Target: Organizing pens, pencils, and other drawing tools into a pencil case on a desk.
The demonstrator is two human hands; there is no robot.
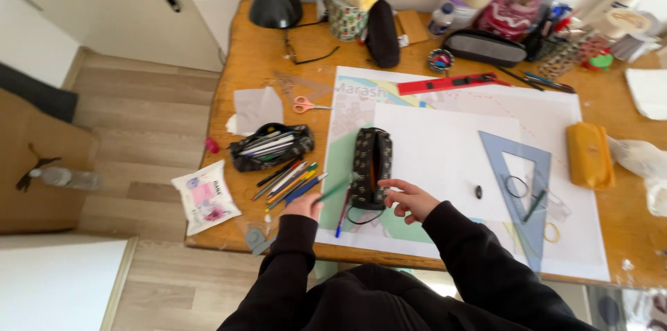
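Observation:
My left hand point(303, 206) is closed on a green pencil point(333, 191) whose tip points toward a dark patterned pencil case point(370, 164) standing open on the large paper sheet point(445, 143). To the right of the case my right hand point(410, 199) hovers with fingers spread, close to the case's near end, holding nothing. A blue pen point(342, 220) lies on the paper between my hands. Loose pens and pencils point(288, 179) lie to the left, below a second black pencil case point(271, 147) full of pens.
A blue transparent set square point(522, 195), a red ruler point(451, 84), a yellow pouch point(589, 154), scissors point(309, 104), a black desk lamp point(274, 3) and a tissue pack point(206, 195) are on the wooden desk point(243, 81). Cluttered containers line the far edge. A plastic bottle point(66, 178) lies on the floor.

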